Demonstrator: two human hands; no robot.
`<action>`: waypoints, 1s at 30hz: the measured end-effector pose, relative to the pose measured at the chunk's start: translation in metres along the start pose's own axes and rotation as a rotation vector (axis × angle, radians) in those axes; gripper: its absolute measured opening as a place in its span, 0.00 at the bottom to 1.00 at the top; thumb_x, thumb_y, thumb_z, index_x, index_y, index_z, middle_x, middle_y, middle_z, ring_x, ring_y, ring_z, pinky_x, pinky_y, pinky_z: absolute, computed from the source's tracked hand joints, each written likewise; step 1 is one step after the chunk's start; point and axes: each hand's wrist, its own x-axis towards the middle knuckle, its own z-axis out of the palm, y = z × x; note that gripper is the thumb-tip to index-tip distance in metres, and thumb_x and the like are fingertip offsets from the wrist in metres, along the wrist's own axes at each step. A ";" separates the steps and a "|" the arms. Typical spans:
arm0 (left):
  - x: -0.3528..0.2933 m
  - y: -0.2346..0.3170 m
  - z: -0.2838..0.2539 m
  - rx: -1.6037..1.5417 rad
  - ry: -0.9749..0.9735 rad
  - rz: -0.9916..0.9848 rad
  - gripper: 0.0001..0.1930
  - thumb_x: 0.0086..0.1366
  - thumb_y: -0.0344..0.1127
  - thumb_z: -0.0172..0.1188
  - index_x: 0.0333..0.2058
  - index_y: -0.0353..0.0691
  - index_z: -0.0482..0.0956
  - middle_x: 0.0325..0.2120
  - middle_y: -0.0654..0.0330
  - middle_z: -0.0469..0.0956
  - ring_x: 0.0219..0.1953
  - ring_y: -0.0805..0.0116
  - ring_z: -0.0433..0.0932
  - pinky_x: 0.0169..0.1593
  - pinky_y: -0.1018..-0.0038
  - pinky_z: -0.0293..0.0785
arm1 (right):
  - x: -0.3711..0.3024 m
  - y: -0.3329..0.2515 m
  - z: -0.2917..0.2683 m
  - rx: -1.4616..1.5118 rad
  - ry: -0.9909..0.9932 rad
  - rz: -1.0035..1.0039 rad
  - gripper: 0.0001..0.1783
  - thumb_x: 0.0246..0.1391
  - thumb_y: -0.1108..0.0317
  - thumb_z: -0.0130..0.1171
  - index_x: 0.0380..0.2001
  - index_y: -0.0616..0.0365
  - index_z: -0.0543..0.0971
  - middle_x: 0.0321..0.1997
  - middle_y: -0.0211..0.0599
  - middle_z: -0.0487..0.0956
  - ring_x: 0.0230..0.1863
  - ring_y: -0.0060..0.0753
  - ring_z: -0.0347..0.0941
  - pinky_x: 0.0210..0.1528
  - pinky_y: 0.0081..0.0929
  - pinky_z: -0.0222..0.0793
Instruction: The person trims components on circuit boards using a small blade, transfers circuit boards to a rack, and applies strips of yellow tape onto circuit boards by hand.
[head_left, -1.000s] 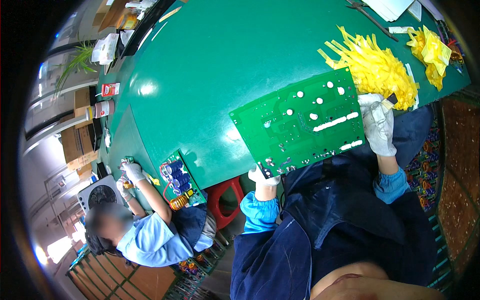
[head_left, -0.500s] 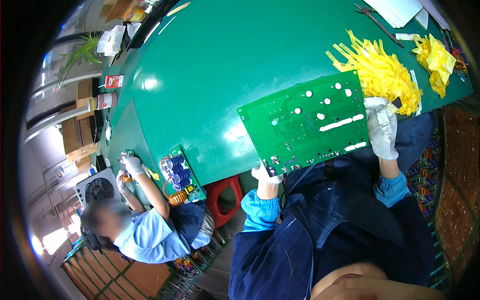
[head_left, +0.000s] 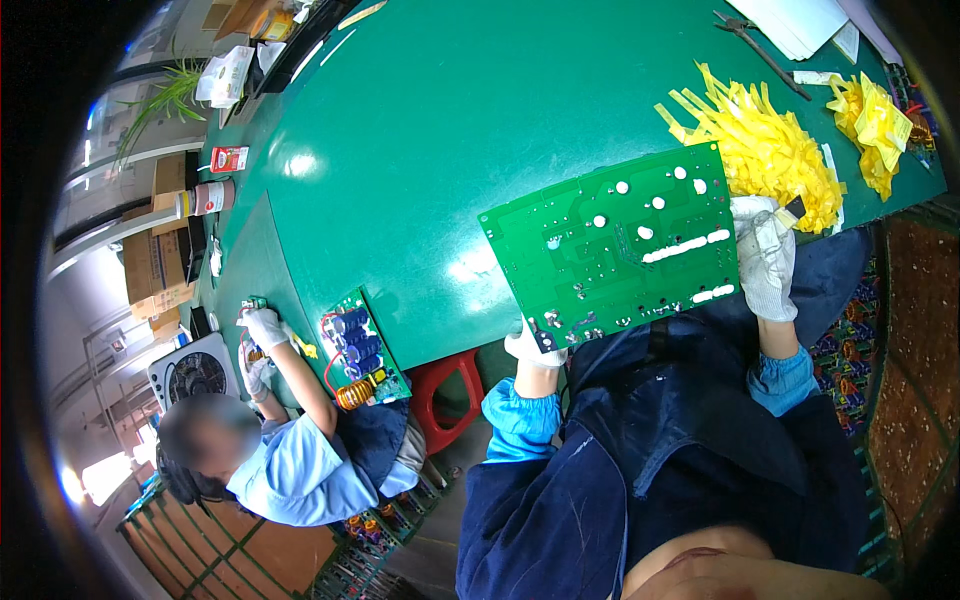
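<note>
A large green circuit board [head_left: 610,250] is held up over the near table edge, its solder side with white blobs and strips facing me. My left hand [head_left: 530,345], in a white glove, is closed on the lower left corner, its fingers partly hidden behind the board. On the right edge, my gloved right hand [head_left: 765,255] grips the board too. A small dark-ended piece [head_left: 794,207] shows by the right hand's fingers; I cannot make out what it is. Just beyond that hand lies a heap of yellow strips [head_left: 775,140].
Pliers [head_left: 760,55], paper sheets [head_left: 800,25] and a second yellow bundle [head_left: 872,135] lie at the far right of the green table [head_left: 400,150]. At left, a co-worker [head_left: 300,450] handles small parts beside a populated board [head_left: 360,350]. A red stool [head_left: 445,400] stands between us.
The board has shifted very slightly to the right in the picture, with both hands still on it. The co-worker's hands have moved a little.
</note>
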 end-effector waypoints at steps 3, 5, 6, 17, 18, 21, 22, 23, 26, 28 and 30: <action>0.002 -0.004 0.003 0.000 -0.019 0.002 0.33 0.67 0.51 0.30 0.67 0.43 0.54 0.65 0.47 0.57 0.63 0.42 0.61 0.62 0.41 0.59 | -0.001 -0.002 0.000 -0.027 0.014 0.000 0.19 0.65 0.57 0.49 0.49 0.62 0.73 0.46 0.36 0.78 0.46 0.27 0.75 0.51 0.25 0.70; 0.001 -0.005 0.012 0.387 0.052 0.026 0.26 0.72 0.51 0.31 0.62 0.44 0.62 0.59 0.53 0.67 0.57 0.51 0.69 0.58 0.50 0.69 | -0.002 -0.002 0.000 -0.064 0.004 -0.039 0.19 0.65 0.57 0.49 0.49 0.62 0.73 0.45 0.36 0.78 0.46 0.27 0.75 0.50 0.25 0.70; 0.000 -0.004 0.008 0.388 0.052 0.028 0.26 0.72 0.51 0.31 0.62 0.44 0.62 0.59 0.53 0.67 0.57 0.51 0.69 0.58 0.50 0.69 | -0.002 -0.003 0.002 -0.063 0.001 -0.039 0.19 0.65 0.57 0.49 0.49 0.62 0.73 0.45 0.36 0.78 0.46 0.27 0.75 0.50 0.25 0.70; 0.037 -0.032 0.078 0.683 0.997 0.159 0.34 0.65 0.52 0.32 0.68 0.43 0.53 0.66 0.49 0.55 0.65 0.44 0.58 0.66 0.46 0.56 | 0.003 -0.004 0.007 -0.083 0.002 -0.063 0.20 0.66 0.56 0.48 0.48 0.63 0.74 0.45 0.36 0.78 0.46 0.27 0.74 0.50 0.24 0.69; 0.029 -0.023 0.058 0.680 0.996 0.160 0.34 0.65 0.52 0.32 0.68 0.43 0.53 0.66 0.49 0.55 0.65 0.44 0.58 0.66 0.46 0.56 | 0.004 -0.004 0.009 -0.085 -0.001 -0.063 0.20 0.66 0.56 0.48 0.48 0.63 0.74 0.45 0.36 0.78 0.46 0.27 0.74 0.50 0.24 0.69; 0.008 -0.004 0.012 -0.032 -0.101 -0.027 0.37 0.63 0.54 0.33 0.68 0.44 0.52 0.66 0.48 0.54 0.65 0.41 0.57 0.65 0.42 0.55 | 0.003 -0.006 0.011 -0.082 0.005 -0.053 0.20 0.66 0.57 0.48 0.47 0.63 0.75 0.45 0.36 0.78 0.45 0.27 0.74 0.50 0.24 0.69; 0.004 -0.003 0.006 -0.056 -0.084 -0.015 0.38 0.61 0.55 0.34 0.68 0.44 0.52 0.66 0.47 0.54 0.65 0.40 0.57 0.64 0.41 0.55 | 0.003 -0.006 0.011 -0.101 0.007 -0.052 0.19 0.66 0.57 0.48 0.46 0.64 0.75 0.44 0.35 0.78 0.44 0.27 0.74 0.50 0.24 0.69; 0.005 -0.006 0.006 -0.084 -0.067 -0.005 0.39 0.60 0.55 0.34 0.68 0.44 0.52 0.66 0.47 0.54 0.65 0.39 0.57 0.64 0.39 0.54 | 0.003 -0.006 0.009 -0.124 0.012 -0.051 0.19 0.66 0.57 0.48 0.46 0.64 0.75 0.43 0.35 0.79 0.44 0.26 0.74 0.50 0.24 0.69; 0.003 -0.008 0.006 -0.073 -0.054 -0.018 0.39 0.60 0.55 0.35 0.68 0.44 0.52 0.66 0.46 0.54 0.65 0.39 0.57 0.64 0.40 0.54 | 0.000 -0.006 0.005 -0.086 0.062 -0.014 0.19 0.66 0.58 0.48 0.46 0.64 0.76 0.43 0.35 0.79 0.44 0.26 0.74 0.49 0.24 0.69; 0.004 -0.009 0.008 -0.057 -0.068 -0.024 0.39 0.60 0.56 0.35 0.68 0.44 0.52 0.66 0.46 0.54 0.65 0.39 0.57 0.64 0.40 0.54 | 0.000 -0.005 0.005 -0.107 0.060 -0.026 0.19 0.66 0.58 0.48 0.47 0.64 0.75 0.43 0.35 0.79 0.44 0.26 0.74 0.49 0.24 0.69; 0.006 -0.010 0.013 -0.041 -0.081 -0.030 0.39 0.60 0.56 0.35 0.68 0.44 0.52 0.66 0.46 0.54 0.65 0.39 0.57 0.64 0.40 0.54 | 0.000 -0.006 0.007 -0.128 0.058 -0.037 0.19 0.66 0.58 0.48 0.47 0.64 0.75 0.43 0.34 0.79 0.44 0.26 0.74 0.50 0.24 0.69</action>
